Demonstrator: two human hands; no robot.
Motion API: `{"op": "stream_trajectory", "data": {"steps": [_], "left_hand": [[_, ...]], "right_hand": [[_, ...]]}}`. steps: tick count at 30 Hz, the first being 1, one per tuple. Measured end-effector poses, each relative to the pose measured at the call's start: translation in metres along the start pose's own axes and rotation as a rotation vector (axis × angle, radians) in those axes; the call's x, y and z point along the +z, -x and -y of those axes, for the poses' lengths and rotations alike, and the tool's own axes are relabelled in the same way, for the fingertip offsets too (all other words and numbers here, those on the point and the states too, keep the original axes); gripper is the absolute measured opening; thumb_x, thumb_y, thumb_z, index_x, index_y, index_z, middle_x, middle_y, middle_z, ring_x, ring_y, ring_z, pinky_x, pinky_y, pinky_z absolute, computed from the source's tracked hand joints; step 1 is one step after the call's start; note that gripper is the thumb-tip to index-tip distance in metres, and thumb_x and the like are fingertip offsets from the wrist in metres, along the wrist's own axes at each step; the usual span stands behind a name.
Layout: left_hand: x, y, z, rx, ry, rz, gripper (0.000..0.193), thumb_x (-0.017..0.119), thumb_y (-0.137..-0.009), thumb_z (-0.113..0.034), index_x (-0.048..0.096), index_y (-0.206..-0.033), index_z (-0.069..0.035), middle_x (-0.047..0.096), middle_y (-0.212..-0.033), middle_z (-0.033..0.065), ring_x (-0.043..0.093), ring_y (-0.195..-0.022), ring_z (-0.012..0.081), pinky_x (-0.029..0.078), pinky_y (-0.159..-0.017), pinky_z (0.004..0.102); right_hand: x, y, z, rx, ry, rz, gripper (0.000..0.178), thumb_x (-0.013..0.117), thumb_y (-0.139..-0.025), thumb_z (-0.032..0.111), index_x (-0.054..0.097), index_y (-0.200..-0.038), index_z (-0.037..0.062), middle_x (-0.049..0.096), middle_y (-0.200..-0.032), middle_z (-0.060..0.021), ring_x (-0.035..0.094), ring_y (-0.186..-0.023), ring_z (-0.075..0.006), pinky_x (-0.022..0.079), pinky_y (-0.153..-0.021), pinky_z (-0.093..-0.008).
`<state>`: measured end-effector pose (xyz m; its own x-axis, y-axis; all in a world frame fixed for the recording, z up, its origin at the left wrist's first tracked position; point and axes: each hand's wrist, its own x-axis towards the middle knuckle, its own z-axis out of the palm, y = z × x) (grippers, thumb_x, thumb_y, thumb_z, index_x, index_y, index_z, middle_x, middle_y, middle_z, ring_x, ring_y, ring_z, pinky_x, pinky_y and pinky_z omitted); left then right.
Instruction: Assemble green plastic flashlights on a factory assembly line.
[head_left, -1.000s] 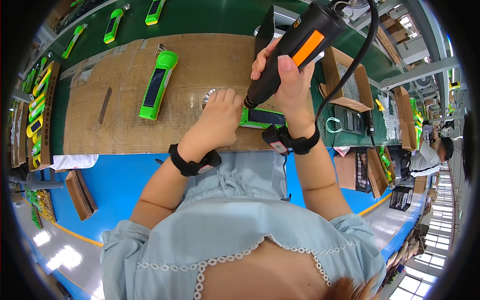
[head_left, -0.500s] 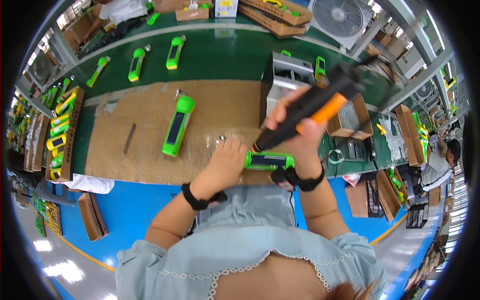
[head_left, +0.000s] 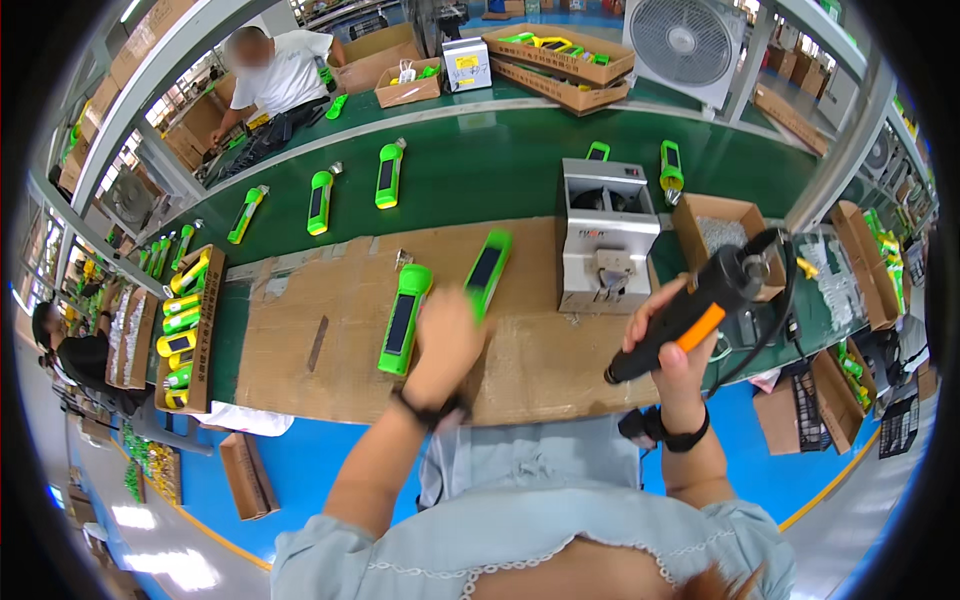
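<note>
My left hand (head_left: 450,328), slightly smeared by motion, grips the lower end of a green flashlight (head_left: 487,272) with a dark panel along its side. Its blurred far end points away from me. Just left of that hand, a second green flashlight (head_left: 405,325) lies on the brown cardboard sheet, close by the fingers. My right hand (head_left: 672,345) is wrapped round a black and orange electric screwdriver (head_left: 690,318), held above the front right of the cardboard, its tip pointing down and left. A cable runs from the tool's rear end.
A silver machine (head_left: 605,235) stands behind the cardboard (head_left: 290,340). Several flashlights lie along the green bench (head_left: 450,165). Boxes of flashlights flank both sides, one an open carton (head_left: 205,340). A box of small parts (head_left: 725,232) sits right. Across the bench sits another person (head_left: 280,75).
My left hand has picked up the flashlight from the cardboard's front edge and swung it up and left. The screwdriver has come away from it, to the right. The view has shifted.
</note>
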<state>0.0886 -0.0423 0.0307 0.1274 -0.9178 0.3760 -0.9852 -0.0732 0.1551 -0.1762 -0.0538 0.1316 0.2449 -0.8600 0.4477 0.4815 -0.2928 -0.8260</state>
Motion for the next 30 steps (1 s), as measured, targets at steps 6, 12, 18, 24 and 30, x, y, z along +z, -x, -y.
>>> {"op": "stream_trajectory", "data": {"steps": [6, 12, 18, 24, 30], "left_hand": [[0.009, -0.104, -0.016, -0.155, -0.014, -0.065, 0.054, 0.072, -0.069, -0.045, 0.053, -0.093, 0.000, 0.057, -0.092, 0.0176, 0.059, -0.087, 0.0349, 0.051, -0.069, 0.0441], [-0.017, -0.019, 0.034, -0.352, -0.218, 0.093, 0.057, 0.068, -0.073, -0.039, 0.050, -0.119, -0.010, 0.044, -0.122, 0.0266, 0.044, -0.113, 0.0417, 0.035, -0.088, 0.0574], [-0.045, 0.036, 0.043, -0.281, 0.135, 0.176, 0.068, 0.061, -0.083, -0.031, 0.030, -0.142, -0.018, 0.063, -0.075, 0.0216, 0.063, -0.067, 0.0357, 0.049, -0.062, 0.0414], [-0.045, 0.056, 0.021, -0.315, 0.658, 0.386, 0.062, 0.060, -0.086, -0.018, 0.032, -0.141, -0.011, 0.065, -0.074, 0.0151, 0.062, -0.057, 0.0191, 0.048, -0.054, 0.0297], [-0.058, 0.051, -0.032, 0.100, 0.173, 0.127, 0.045, 0.079, -0.060, -0.013, 0.059, -0.099, -0.005, 0.055, -0.086, 0.0144, 0.056, -0.083, 0.0304, 0.045, -0.076, 0.0387]], "right_hand": [[0.017, -0.023, -0.015, -0.097, -0.029, 0.059, 0.046, 0.074, -0.072, 0.021, 0.048, -0.103, -0.0005, 0.057, -0.077, -0.0086, 0.057, -0.068, -0.0151, 0.048, -0.061, -0.0270], [-0.012, -0.016, -0.006, -0.180, 0.037, -0.046, 0.045, 0.074, -0.074, 0.022, 0.048, -0.103, -0.0008, 0.057, -0.078, -0.0083, 0.057, -0.067, -0.0142, 0.047, -0.061, -0.0264], [-0.031, -0.058, -0.011, -0.429, 0.169, -0.237, 0.049, 0.070, -0.078, 0.033, 0.047, -0.105, -0.0024, 0.056, -0.076, -0.0104, 0.057, -0.065, -0.0191, 0.047, -0.058, -0.0302], [-0.013, -0.092, -0.013, -0.347, 0.109, -0.288, 0.025, 0.073, -0.077, 0.015, 0.055, -0.089, 0.0021, 0.059, -0.070, -0.0015, 0.056, -0.058, -0.0077, 0.045, -0.052, -0.0214], [-0.008, -0.097, -0.015, -0.485, 0.297, -0.241, 0.030, 0.073, -0.077, 0.016, 0.056, -0.097, 0.0013, 0.058, -0.075, 0.0014, 0.052, -0.064, -0.0047, 0.042, -0.056, -0.0204]]}}
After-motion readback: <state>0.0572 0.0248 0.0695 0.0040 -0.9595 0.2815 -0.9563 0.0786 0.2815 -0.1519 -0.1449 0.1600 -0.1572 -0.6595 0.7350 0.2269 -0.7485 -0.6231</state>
